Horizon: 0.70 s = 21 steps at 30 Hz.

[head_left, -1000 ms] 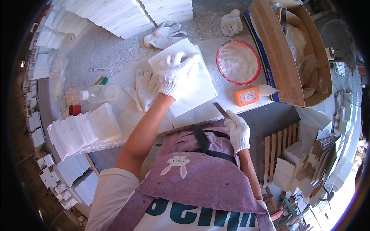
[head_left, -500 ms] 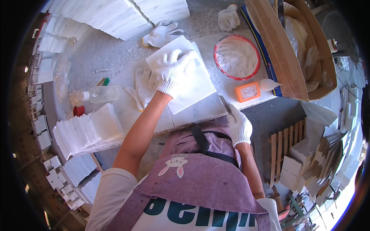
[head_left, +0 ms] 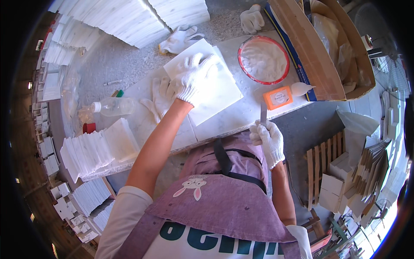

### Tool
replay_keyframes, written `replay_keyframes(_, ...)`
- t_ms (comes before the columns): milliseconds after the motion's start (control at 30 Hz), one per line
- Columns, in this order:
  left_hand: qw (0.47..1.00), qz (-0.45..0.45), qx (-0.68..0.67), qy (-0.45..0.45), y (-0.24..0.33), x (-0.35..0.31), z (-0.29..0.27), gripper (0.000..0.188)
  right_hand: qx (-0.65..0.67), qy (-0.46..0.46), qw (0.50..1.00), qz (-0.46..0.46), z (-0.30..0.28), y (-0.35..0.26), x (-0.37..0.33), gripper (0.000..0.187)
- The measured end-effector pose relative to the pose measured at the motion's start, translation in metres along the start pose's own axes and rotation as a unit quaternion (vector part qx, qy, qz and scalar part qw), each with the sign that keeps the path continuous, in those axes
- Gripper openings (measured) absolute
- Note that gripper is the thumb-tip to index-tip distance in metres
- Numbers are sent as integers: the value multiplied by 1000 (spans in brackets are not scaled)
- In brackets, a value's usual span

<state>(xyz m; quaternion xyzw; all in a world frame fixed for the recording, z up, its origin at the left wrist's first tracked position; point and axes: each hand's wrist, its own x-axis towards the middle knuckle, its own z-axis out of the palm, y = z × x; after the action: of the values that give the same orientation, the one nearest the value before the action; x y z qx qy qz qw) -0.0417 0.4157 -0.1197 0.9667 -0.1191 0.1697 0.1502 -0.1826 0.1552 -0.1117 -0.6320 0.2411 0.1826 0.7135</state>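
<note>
My left hand (head_left: 194, 80), in a white knitted glove, lies with fingers spread on top of a square white tile (head_left: 222, 101). Another tile edge peeks out beneath it. Wrapped in a matching glove, my right hand (head_left: 268, 140) grips a narrow flat metal blade (head_left: 263, 112), pointing up just past the front edge of the slab. An orange box (head_left: 278, 98) is close to the blade's tip. Beside the tile's left edge lies a loose white glove (head_left: 159, 97). Behind the tile rests another glove (head_left: 179, 39).
A red-rimmed bowl of white powder (head_left: 264, 60) stands right of the tile, near a white bulb-shaped bottle (head_left: 302, 89) and a cardboard box (head_left: 310, 47). Leftward are a clear plastic bottle (head_left: 114, 106), a red cap (head_left: 89, 128) and a row of upright tiles (head_left: 95, 149). Tile stacks (head_left: 125, 19) rise behind.
My right hand has turned, bringing the blade from leaning toward the tile to nearly upright and farther right. My left hand stays on the tile.
</note>
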Motion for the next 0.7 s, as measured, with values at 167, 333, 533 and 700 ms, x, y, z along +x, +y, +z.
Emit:
replay_keyframes(167,999,23,24,5,5,-5,-9,32,42,-5,999,-23,3,7,-10,24)
replay_keyframes(333,997,35,-50,-40,43,-32,-37,50,56,38,997,-26,6,11,-24,29)
replay_keyframes(533,988,88,111,-67,57,-61,-28,70,64,15,996,-59,4,12,-31,28)
replay_keyframes(700,977,137,160,-44,46,-65,-9,61,25,6,996,-83,12,-8,-25,31)
